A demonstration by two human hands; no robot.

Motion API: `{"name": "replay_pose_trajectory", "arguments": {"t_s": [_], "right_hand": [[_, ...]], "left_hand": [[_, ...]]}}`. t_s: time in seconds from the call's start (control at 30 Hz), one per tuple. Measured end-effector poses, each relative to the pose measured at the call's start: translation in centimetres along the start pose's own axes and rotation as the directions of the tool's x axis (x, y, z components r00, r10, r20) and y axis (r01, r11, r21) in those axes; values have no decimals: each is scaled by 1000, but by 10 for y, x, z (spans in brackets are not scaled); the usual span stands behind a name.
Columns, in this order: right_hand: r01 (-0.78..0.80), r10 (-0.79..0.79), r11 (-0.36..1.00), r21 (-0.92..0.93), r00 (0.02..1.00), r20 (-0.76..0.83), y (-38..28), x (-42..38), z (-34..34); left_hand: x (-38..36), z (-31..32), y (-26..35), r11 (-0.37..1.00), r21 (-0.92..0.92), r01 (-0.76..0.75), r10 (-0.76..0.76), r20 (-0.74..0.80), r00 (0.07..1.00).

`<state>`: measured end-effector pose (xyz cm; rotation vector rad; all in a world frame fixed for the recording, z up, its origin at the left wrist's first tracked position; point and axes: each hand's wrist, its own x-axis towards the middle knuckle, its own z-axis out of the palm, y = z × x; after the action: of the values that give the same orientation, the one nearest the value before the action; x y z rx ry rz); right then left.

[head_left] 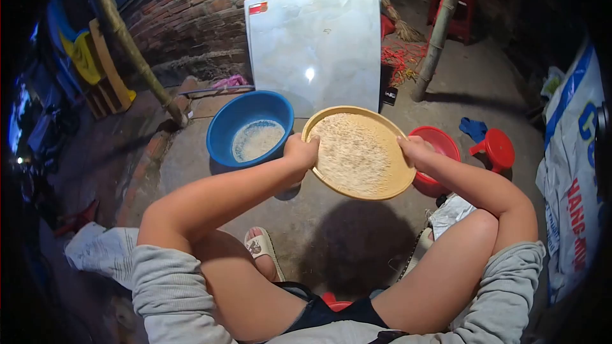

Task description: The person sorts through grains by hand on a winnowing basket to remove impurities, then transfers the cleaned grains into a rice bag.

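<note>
A round, shallow yellow sieve point(400, 185) is held up above the floor, and a layer of pale grains with darker specks point(354, 156) covers much of its inside. My left hand point(302, 153) grips its left rim, thumb on top. On the right rim, my right hand point(415, 153) is closed in the same way. Just left of my left hand stands a blue basin point(220, 124) with whitish grains at its bottom. A red basin point(449, 143) sits behind and below my right hand, partly hidden by it.
A pale marbled panel point(312, 44) leans at the back by a brick wall. Bamboo poles point(440, 32) rise on both sides. A red plastic stool or scoop point(499, 151) and blue item point(472, 129) lie right, near a large printed sack point(574, 185).
</note>
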<state>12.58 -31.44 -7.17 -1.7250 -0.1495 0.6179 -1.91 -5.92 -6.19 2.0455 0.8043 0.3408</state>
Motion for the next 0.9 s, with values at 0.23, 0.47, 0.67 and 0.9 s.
{"name": "replay_pose_trajectory", "arguments": {"t_s": [0.23, 0.47, 0.67, 0.9], "right_hand": [[559, -581, 809, -182, 807, -106, -24, -38, 54], [191, -229, 940, -283, 968, -106, 1, 8, -19], [336, -372, 774, -536, 927, 44, -53, -62, 30], [64, -66, 994, -91, 998, -20, 0, 5, -40]], "left_hand": [[36, -59, -12, 907, -409, 98, -9, 216, 976], [-26, -10, 30, 983, -182, 28, 7, 187, 982], [41, -56, -4, 946, -299, 123, -62, 205, 977], [-15, 9, 26, 980, -183, 85, -34, 265, 964]]}}
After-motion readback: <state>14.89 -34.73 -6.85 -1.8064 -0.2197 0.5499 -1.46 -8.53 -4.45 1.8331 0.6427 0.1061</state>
